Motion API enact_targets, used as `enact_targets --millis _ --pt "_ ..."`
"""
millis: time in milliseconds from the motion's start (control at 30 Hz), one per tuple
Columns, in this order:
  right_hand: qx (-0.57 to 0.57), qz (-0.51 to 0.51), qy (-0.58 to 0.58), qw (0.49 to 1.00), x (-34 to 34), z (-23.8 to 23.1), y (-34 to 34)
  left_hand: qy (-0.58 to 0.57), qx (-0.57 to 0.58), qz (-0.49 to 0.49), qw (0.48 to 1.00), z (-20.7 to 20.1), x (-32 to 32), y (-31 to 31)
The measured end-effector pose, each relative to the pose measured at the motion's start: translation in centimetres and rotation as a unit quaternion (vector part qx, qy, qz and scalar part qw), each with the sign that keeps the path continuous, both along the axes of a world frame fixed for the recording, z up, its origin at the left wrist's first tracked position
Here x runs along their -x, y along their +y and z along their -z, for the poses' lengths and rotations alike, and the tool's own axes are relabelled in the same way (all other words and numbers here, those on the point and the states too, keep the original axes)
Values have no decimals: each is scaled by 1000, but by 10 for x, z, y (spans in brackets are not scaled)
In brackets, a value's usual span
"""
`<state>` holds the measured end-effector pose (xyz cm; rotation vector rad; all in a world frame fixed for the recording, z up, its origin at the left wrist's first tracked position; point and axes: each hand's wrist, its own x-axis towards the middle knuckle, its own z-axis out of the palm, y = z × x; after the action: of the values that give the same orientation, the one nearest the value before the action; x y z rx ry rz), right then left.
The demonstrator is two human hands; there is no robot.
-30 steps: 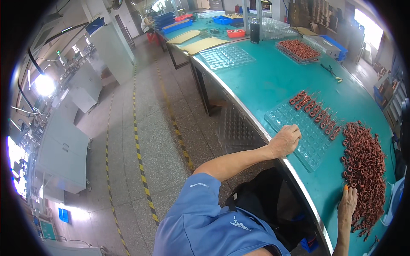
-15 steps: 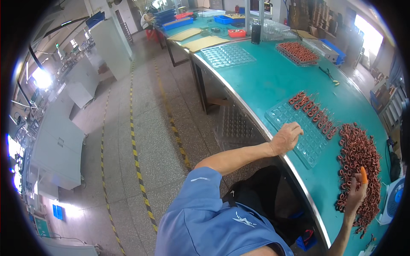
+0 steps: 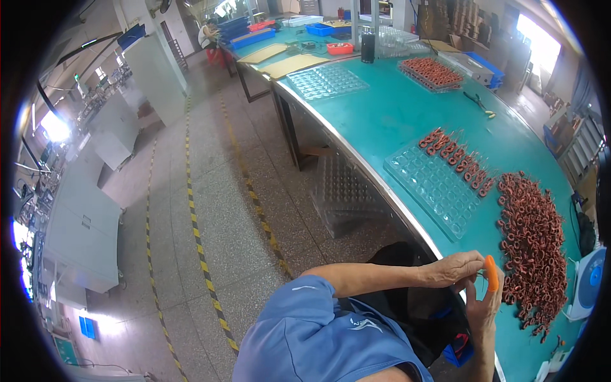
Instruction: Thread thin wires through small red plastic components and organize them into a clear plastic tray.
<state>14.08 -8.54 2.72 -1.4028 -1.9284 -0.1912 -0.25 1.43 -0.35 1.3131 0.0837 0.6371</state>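
My left hand (image 3: pixel 453 270) and my right hand (image 3: pixel 484 307) meet fingertip to fingertip over the front edge of the table. An orange finger cot (image 3: pixel 491 274) covers one right finger. Both hands are closed in a pinch; thin dark strands show between them, but the thing they hold is mostly hidden. Right of them lies a large heap of reddish-brown wire-wound rings (image 3: pixel 533 254) with thin leads. Beyond my hands, a clear plastic tray (image 3: pixel 429 189) with round pockets has wound rings (image 3: pixel 457 158) along its far right side; its other pockets show no rings.
A full tray of rings (image 3: pixel 433 73), pliers (image 3: pixel 478 106), another clear tray (image 3: pixel 326 81), a black cylinder (image 3: pixel 368 46) and a red bin (image 3: pixel 340 49) stand farther along the green table (image 3: pixel 375 114). A blue-and-white fan (image 3: pixel 589 284) stands at right. A person (image 3: pixel 209 37) sits far off.
My left hand has left the clear tray and come back toward me to meet my right hand. The right hand has moved left, off the heap. The view has shifted slightly.
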Motion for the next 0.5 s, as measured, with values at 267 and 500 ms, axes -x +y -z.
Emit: enact_targets --millis 267,500 --pt "26 30 105 994 11 6 -9 1 127 30 991 10 2 -6" --pt "133 86 340 927 5 26 -14 15 78 23 997 14 4 -14"
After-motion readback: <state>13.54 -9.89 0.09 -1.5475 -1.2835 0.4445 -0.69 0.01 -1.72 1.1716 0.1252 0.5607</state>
